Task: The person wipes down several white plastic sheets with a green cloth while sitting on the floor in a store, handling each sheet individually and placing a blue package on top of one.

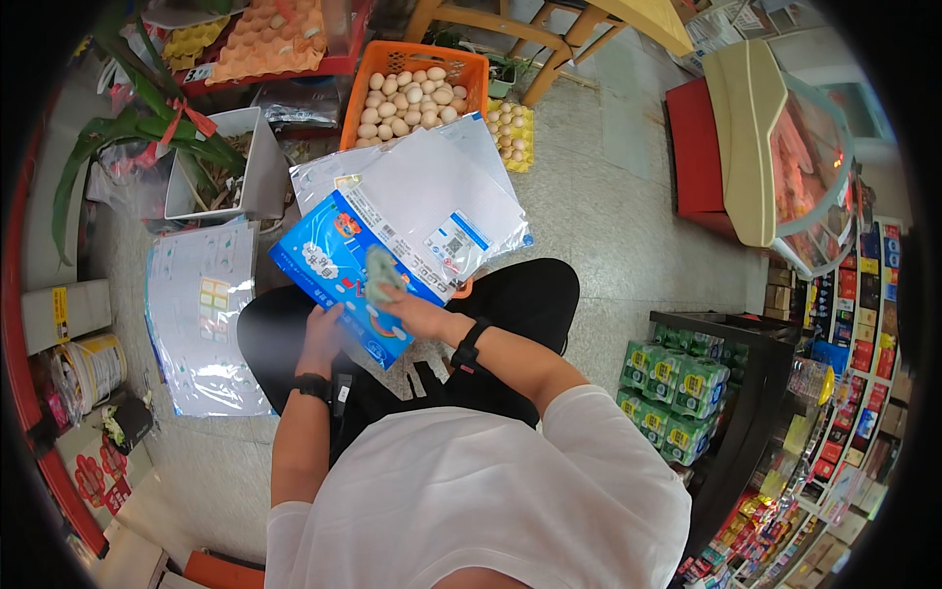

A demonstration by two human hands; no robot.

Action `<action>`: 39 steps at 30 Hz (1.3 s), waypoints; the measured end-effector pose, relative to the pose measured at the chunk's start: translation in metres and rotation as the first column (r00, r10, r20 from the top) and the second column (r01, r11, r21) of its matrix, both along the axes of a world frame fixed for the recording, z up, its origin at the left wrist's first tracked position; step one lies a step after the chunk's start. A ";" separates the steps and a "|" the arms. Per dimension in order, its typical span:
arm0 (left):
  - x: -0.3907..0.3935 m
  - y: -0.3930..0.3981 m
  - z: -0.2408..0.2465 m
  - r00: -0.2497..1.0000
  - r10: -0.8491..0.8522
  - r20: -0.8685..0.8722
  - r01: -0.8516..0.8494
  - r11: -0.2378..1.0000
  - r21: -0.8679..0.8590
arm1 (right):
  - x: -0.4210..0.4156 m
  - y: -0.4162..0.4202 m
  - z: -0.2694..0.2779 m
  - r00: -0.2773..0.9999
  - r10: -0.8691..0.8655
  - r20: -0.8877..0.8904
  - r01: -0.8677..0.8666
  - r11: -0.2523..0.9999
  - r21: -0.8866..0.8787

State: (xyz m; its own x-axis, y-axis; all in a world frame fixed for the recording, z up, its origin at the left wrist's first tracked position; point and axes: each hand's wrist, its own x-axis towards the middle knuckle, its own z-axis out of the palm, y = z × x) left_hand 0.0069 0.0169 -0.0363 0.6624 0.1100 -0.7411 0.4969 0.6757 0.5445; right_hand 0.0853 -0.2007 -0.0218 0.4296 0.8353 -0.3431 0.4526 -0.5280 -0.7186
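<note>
My left hand (322,340) holds the lower left edge of a blue printed plastic packet (313,247), which lies tilted above my lap. In my right hand (416,309) is a crumpled, pale grey-green cloth (383,276), pressed on the packet's printed face. Beyond the blue packet, several white sheets in clear plastic sleeves (441,184) overlap in a pile against an orange crate. More sleeved sheets (199,316) lie on the floor to my left. What supports the pile is mostly hidden.
Eggs fill the orange plastic crate (467,66); a yellow egg tray (522,158) stands beside it. A potted plant in a white planter (268,162) is at the left. Green shrink-wrapped packs (677,383) stand by a black rack at the right, below a display freezer (743,147).
</note>
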 end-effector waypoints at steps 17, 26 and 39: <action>0.001 0.005 -0.016 0.990 -0.087 -0.115 0.090 0.996 0.024 | 0.079 -0.117 -0.036 0.787 -0.390 0.478 0.558 0.781 -0.281; 0.006 -0.002 0.008 0.998 0.040 -0.042 -0.047 0.983 -0.178 | 0.047 -0.012 -0.018 0.989 -0.081 -0.121 0.084 0.996 0.018; 0.019 -0.004 0.049 0.962 0.200 -0.186 -0.231 0.959 -0.165 | 0.023 0.103 -0.024 0.979 0.139 -0.151 -0.096 0.960 0.262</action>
State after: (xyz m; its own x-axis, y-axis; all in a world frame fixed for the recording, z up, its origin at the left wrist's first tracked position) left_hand 0.0258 0.0132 0.0132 0.5040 0.0887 -0.8591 0.4007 0.8572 0.3235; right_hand 0.1082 -0.0981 -0.0457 0.2782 0.9448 -0.1731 0.3633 -0.2703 -0.8916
